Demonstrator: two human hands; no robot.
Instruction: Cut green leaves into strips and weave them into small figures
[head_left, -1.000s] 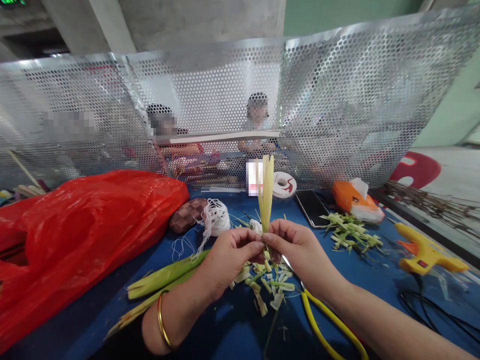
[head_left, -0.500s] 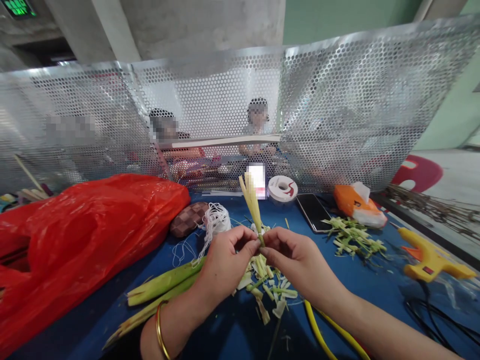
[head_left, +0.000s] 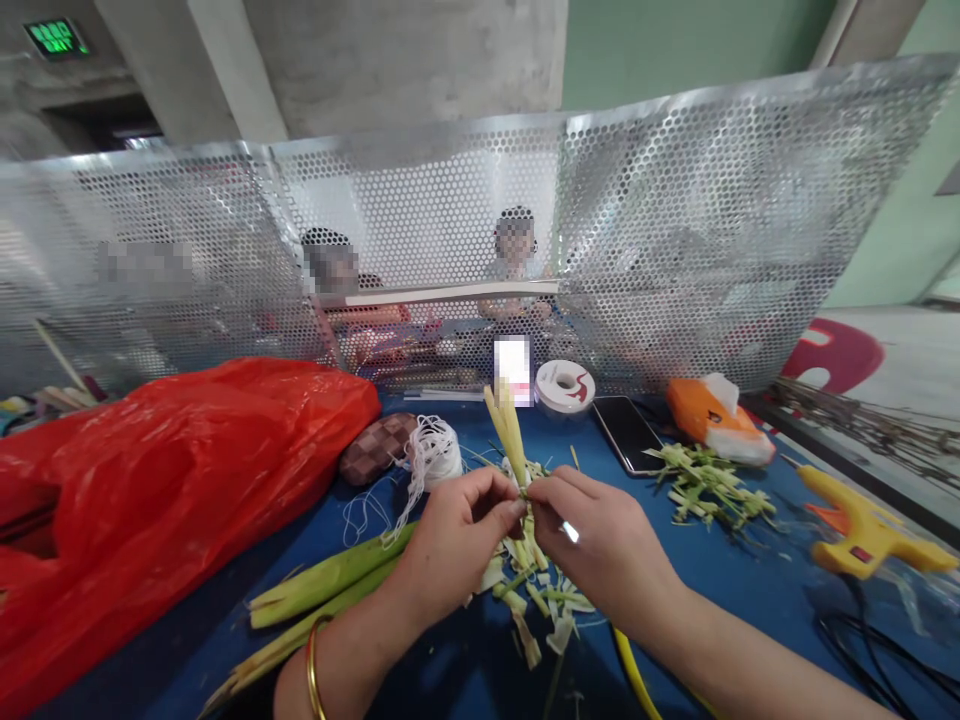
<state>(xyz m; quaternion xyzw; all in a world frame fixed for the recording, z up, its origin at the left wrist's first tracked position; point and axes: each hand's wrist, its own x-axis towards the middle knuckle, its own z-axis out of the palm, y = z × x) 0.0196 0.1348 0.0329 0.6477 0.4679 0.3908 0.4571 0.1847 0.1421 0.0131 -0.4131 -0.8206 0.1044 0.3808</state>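
Upright in front of me is a small bundle of pale yellow-green leaf strips [head_left: 508,430], fanned at its top. My left hand [head_left: 469,530] pinches its lower end between thumb and fingers. My right hand [head_left: 596,530] meets it there from the other side, fingers closed at the bundle's base. A bright glint shows below the right fingers; I cannot make out what causes it. Under both hands lie cut leaf scraps [head_left: 536,595]. Thick green stalks [head_left: 330,580] rest beside my left forearm, and a tangle of white string [head_left: 435,450] lies beyond it.
A red plastic bag [head_left: 187,450] covers the left side, with a brown checked pouch [head_left: 377,448] beside it. Farther back are a ribbon spool [head_left: 564,388], a phone [head_left: 628,435] and a tissue pack [head_left: 716,415]. A yellow glue gun [head_left: 862,530] lies right. A perforated metal screen [head_left: 427,220] stands behind.
The bundle sits slightly lower in view. My right hand has turned more knuckles-up over the bundle's base, and a bright glint has appeared beneath its fingers. The camera view has tilted up slightly.
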